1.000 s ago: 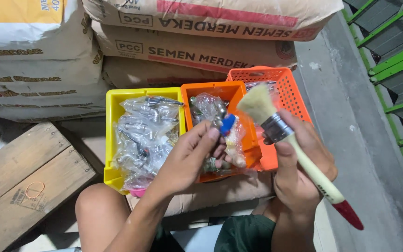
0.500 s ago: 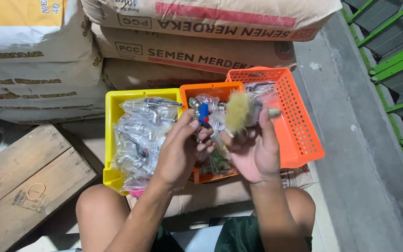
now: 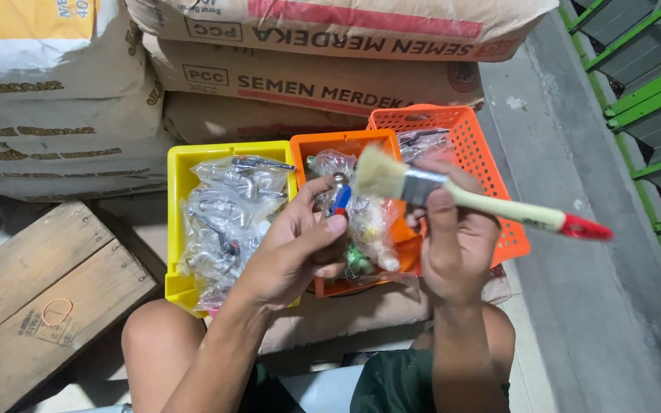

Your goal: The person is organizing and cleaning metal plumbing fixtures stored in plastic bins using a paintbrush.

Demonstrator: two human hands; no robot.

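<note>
Head view, only one there is. My right hand (image 3: 459,243) is closed round the metal ferrule of a flat paintbrush with pale bristles, cream wooden handle and red tip (image 3: 474,197). Brush lies nearly level, bristles toward the left, red tip out to the right over the orange mesh plastic basket (image 3: 491,164). My left hand (image 3: 300,248) pinches a small metal valve with a blue lever (image 3: 339,197) between thumb and fingertips, held up just beside the bristles, above the solid orange plastic bin (image 3: 323,149).

Left of that bin sits the yellow plastic bin (image 3: 180,222), full of clear bags of metal fittings (image 3: 227,206). Grey paper cement sacks (image 3: 300,84) are stacked behind all three. Wooden crate (image 3: 36,298) at my left knee, with a rubber band on its top.

Handling, as I judge it: the valve is small, rigid metal, dense for its size, probably smooth and a bit slick; best pinched on the body, not the lever, which may swing. The brush is light, with a stiff handle and soft bristles; a grip at the ferrule gives control.

Versus half a second ago: brush was pointing up with the bristles end-on between my hands; now it is turned sideways, handle out right. Valve has stayed in my left-hand pinch.
</note>
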